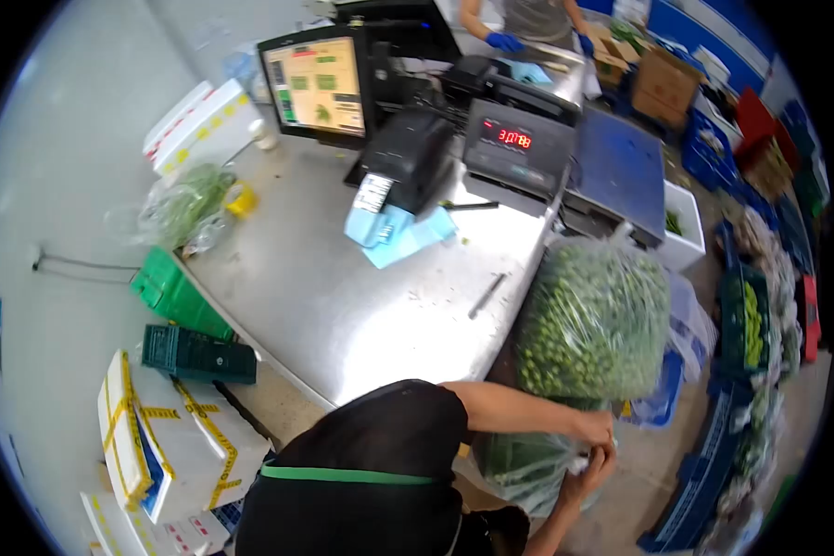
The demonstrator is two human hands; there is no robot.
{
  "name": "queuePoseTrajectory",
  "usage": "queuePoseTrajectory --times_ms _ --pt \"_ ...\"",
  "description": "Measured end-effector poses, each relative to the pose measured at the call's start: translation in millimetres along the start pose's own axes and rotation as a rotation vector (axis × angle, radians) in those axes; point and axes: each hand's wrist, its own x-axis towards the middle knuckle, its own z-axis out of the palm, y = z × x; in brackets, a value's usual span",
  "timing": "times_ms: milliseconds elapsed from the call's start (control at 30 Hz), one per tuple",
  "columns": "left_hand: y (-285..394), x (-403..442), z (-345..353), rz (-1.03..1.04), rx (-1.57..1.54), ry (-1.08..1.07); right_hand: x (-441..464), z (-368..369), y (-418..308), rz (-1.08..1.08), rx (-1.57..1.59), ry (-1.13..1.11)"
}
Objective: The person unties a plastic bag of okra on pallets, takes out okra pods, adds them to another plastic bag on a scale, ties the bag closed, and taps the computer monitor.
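Observation:
At the lower right, a clear plastic bag point(514, 468) holds dark green vegetables that I cannot make out exactly. My left hand point(597, 427) is closed at the gathered neck of this bag. Just below it, my right hand point(587, 474) is closed on the same gathered plastic, with a bit of white between the fingers. The hands nearly touch, and the fingertips are partly hidden. Right above them stands a large, full clear bag of small green produce point(593, 320).
A steel table point(343, 306) carries a screen point(315, 85), a label printer point(408, 157) with blue labels and a scale display point(519, 144). The blue scale platform point(618, 171) is beyond the large bag. Crates point(695, 473) line the right; foam boxes point(181, 454) stand lower left. Another person point(537, 23) works at the top.

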Motion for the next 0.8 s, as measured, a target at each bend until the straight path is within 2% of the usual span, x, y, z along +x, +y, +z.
queuePoseTrajectory --times_ms 67,133,233,267,333,467,600,700,767,800 --pt "-13.2 11.1 4.8 0.021 -0.101 0.04 3.8 -9.6 -21.0 -0.037 -0.066 -0.1" --pt "2.5 9.0 15.5 -0.075 -0.338 0.147 2.0 -11.1 -32.3 -0.075 -0.131 -0.172" --pt "-0.8 39.4 21.9 -0.408 -0.749 0.23 6.1 2.6 -40.5 0.016 -0.005 0.037" --pt "-5.3 54.8 21.2 -0.556 -0.892 0.241 -1.9 6.6 -33.0 -0.029 -0.04 0.004" --pt "-8.6 69.2 20.1 -0.652 -0.996 0.329 -8.4 4.9 -29.4 0.139 0.066 -0.126" --pt "-21.4 79.4 17.8 -0.65 -1.074 0.48 -29.3 5.7 -44.6 0.5 0.049 -0.271" --pt "-35.9 86.5 18.0 -0.643 -1.063 0.566 -103.2 37.9 -24.8 0.373 -0.025 0.024" --pt "-46.6 83.9 13.6 -0.594 -0.982 0.584 -74.8 22.9 -72.3 0.471 -0.071 -0.129" --pt "-51.9 77.1 4.2 -0.479 -0.864 0.507 -52.1 14.9 -93.6 0.527 0.052 -0.274" --pt "-45.5 62.3 -12.4 -0.264 -0.686 0.31 -43.7 9.7 -104.4 0.479 0.057 -0.309"
